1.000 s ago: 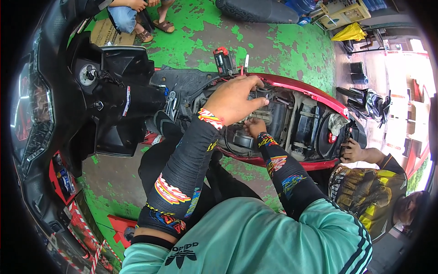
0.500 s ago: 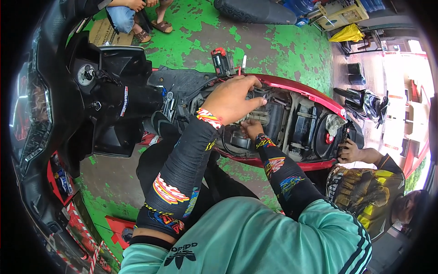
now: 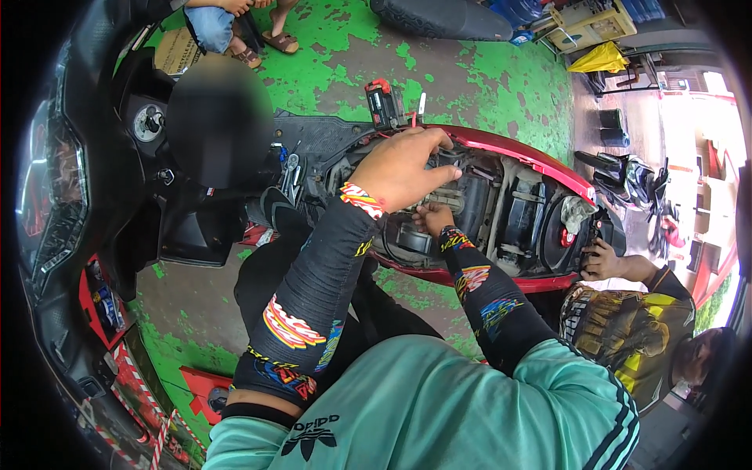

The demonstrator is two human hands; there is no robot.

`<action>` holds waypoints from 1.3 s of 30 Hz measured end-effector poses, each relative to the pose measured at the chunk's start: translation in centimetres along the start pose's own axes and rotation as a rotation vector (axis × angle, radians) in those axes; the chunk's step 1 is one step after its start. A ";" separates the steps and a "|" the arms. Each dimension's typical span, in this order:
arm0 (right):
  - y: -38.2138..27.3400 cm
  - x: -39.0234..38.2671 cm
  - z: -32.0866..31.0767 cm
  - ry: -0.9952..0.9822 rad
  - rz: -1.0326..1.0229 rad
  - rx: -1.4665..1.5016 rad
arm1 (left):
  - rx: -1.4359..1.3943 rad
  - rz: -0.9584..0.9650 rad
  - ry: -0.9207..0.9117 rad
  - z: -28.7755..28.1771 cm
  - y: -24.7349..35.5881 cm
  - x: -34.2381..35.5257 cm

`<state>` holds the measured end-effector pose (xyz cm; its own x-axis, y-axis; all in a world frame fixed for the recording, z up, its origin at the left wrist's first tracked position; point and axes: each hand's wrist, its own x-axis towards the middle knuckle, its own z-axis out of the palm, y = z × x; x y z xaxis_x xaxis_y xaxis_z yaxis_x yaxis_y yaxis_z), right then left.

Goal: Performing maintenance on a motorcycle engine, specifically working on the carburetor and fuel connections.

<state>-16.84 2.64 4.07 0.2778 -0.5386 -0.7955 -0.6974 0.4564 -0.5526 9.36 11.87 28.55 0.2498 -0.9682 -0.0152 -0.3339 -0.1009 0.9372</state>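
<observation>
A red scooter (image 3: 501, 145) stands with its seat off and the bay under it exposed. Over the bay's front part, my left hand (image 3: 403, 168) is held palm down, thumb and index finger apart; its other fingertips are hidden. Just nearer to me, my right hand (image 3: 433, 219) reaches in among the engine parts (image 3: 470, 200) with fingers curled together. What they pinch, if anything, is too small to make out. A black battery (image 3: 384, 106) with a red top sits at the bay's far edge, beside a slim pale tool (image 3: 421, 106).
Metal hand tools (image 3: 291, 174) lie on the scooter's floorboard. At the tail, a co-worker's hand (image 3: 601, 258) rests on the bodywork. A detached black seat (image 3: 442, 19) lies on the green floor beyond, and another person's sandalled foot (image 3: 280, 41) shows at the top left.
My hands keep nearly the same place over the bay. The view has shifted very slightly.
</observation>
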 end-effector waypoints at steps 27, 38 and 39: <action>-55.2 -21.8 17.5 0.264 -2.157 -1.233 | -0.012 -0.072 -0.097 -0.4 -0.9 -1.0; -62.0 -18.1 20.3 -0.365 -1.520 -1.447 | 0.051 -0.137 -0.022 -2.7 -2.2 -2.1; -61.3 -18.0 19.7 -0.356 -1.482 -1.441 | 0.038 -0.131 -0.053 -2.8 -1.9 -2.0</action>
<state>33.89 -1.69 47.34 0.9398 0.3109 -0.1415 0.2659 -0.9259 -0.2685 12.01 14.64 27.72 0.2452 -0.9569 -0.1556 -0.3358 -0.2344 0.9123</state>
